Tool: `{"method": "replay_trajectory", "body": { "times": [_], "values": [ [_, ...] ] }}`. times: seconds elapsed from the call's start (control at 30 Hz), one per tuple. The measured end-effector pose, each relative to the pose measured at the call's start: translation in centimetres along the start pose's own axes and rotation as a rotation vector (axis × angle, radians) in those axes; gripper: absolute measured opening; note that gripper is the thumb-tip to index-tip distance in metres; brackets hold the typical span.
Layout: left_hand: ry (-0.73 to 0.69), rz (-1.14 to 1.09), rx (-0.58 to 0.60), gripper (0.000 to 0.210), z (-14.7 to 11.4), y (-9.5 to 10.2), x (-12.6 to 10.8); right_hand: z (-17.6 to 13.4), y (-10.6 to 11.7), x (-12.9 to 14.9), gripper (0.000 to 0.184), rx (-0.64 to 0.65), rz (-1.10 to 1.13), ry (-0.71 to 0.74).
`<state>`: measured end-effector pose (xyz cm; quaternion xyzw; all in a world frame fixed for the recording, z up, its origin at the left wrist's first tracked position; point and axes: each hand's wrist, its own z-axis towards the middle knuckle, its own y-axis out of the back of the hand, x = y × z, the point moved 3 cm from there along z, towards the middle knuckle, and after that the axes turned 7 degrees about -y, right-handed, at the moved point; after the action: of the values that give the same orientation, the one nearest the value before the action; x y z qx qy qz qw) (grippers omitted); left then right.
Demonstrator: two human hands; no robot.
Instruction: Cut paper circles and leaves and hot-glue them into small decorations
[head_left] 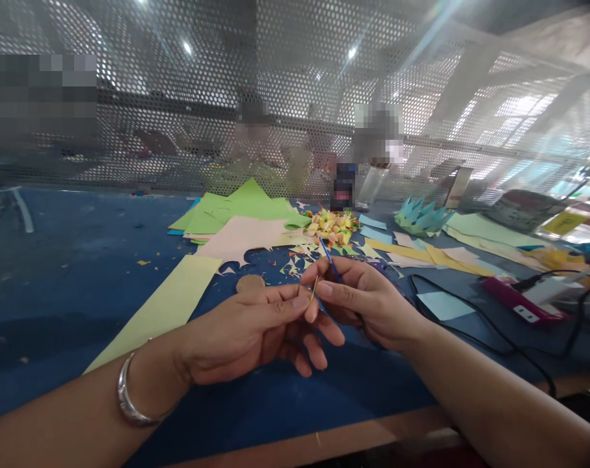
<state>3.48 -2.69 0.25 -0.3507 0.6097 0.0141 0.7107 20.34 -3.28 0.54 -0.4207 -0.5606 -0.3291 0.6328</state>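
Note:
My left hand [246, 328], with a silver bangle on the wrist, pinches a thin yellowish strip [315, 288] between thumb and forefinger; its other fingers are loosely curled. My right hand [373, 299] meets it at the fingertips, thumb against the strip. A slim blue stick [329, 259] sticks up from the right hand's grip; its lower end is hidden by the fingers. Just beyond the left hand lies a round brown piece [250, 284]. Farther back is a heap of small folded yellow, orange and green paper pieces [331, 226], with cut scraps [297, 263] around it.
Green sheets [255, 201], a pink sheet [241, 237] and a pale yellow strip [162, 312] lie on the blue table [55, 292]. At right are a light-blue folded-paper piece [421, 218], a magenta power strip [522, 302] and black cable [475, 338]. A perforated screen [295, 78] stands behind.

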Motion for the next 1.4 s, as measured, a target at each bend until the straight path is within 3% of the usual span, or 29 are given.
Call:
{"method": "replay_trajectory", "body": {
  "times": [0.13, 0.3, 0.43, 0.57, 0.77, 0.93, 1.1, 1.2, 1.4],
  "values": [
    [0.002, -0.069, 0.044, 0.028, 0.1, -0.2, 0.1, 0.1, 0.1, -0.3, 0.025, 0.040, 0.008, -0.026],
    [0.017, -0.142, 0.065, 0.026, 0.3, -0.1, 0.6, 0.1, 0.2, -0.3, 0.023, -0.009, -0.012, -0.023],
    [0.067, -0.056, 0.044, 0.028, 0.1, 0.1, 0.6, 0.1, 0.0, 0.0, 0.022, -0.020, -0.066, -0.005],
    [0.009, 0.220, -0.089, 0.018, -0.2, 0.6, -0.5, 0.2, 0.1, 0.3, 0.022, -0.056, -0.190, 0.008],
    [-0.165, 0.395, -0.343, 0.037, 0.0, 1.7, -1.3, 0.8, 0.1, 0.6, 0.021, -0.110, -0.484, 0.025],
    [-0.183, 0.480, -0.381, 0.047, 0.1, 2.7, -1.0, 1.4, -0.2, 0.3, 0.021, -0.092, -0.668, -0.006],
    [-0.158, 0.419, -0.466, 0.043, -0.1, 3.0, -1.3, 1.8, 0.0, 0.5, 0.023, -0.115, -0.792, -0.007],
    [-0.119, 0.372, -0.528, 0.037, -0.1, 3.2, -1.4, 2.0, 0.0, 1.0, 0.024, -0.062, -0.908, -0.005],
    [-0.063, 0.408, -0.546, 0.026, -0.1, 3.6, -1.3, 2.5, -0.4, 1.0, 0.023, 0.050, -1.124, 0.004]
  ]
}}
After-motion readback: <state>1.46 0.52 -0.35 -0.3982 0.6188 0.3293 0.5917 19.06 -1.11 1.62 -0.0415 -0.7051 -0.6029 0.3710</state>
